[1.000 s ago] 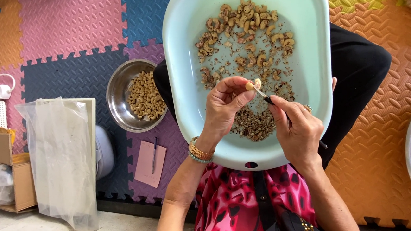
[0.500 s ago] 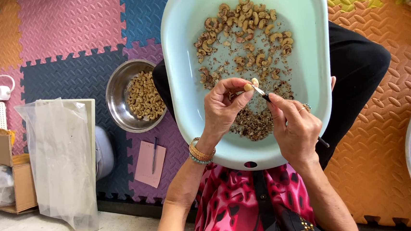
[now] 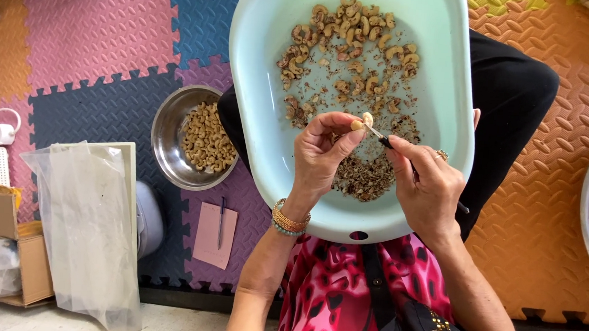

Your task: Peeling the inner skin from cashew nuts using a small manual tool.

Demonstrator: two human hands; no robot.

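Just one head cam, pointing straight down from close above at the lap, basin (image 3: pixel 451 93) dead centre, foam floor mats (image 3: pixel 104 28) all around.

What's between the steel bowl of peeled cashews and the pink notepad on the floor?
Nothing: in the head view, only bare purple foam mat separates the steel bowl from the pink notepad.

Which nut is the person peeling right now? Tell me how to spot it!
Find the big pale green plastic tub on the lap. Above its pile of brown peelings, the left hand pinches one pale cashew nut. Only this one is off the tub floor, touched by a thin metal tool.
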